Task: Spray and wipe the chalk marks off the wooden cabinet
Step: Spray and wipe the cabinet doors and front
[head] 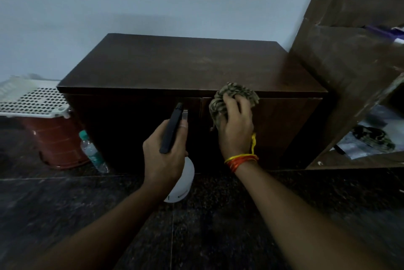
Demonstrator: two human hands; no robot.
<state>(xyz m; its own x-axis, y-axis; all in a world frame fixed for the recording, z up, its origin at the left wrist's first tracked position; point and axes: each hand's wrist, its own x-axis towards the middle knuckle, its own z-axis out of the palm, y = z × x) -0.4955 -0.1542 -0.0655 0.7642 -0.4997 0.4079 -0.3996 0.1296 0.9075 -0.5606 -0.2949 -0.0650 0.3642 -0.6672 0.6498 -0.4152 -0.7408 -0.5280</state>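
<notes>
Wooden cabinet [192, 66] stands against the wall; the right hand [237, 123] clutches a bunched striped cloth [235, 95] against its upper front edge, while the left hand [164, 154] curls around a white spray bottle [181, 182], nozzle toward the doors.

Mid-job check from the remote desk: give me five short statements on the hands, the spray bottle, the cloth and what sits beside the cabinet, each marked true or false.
1. The left hand grips the spray bottle. True.
2. The right hand is empty. False: it holds a crumpled cloth.
3. The cloth is at the front top edge of the wooden cabinet. True.
4. A plastic water bottle stands on top of the cabinet. False: it is on the floor at the cabinet's left.
5. The right wrist is bare. False: orange and yellow threads circle it.
</notes>
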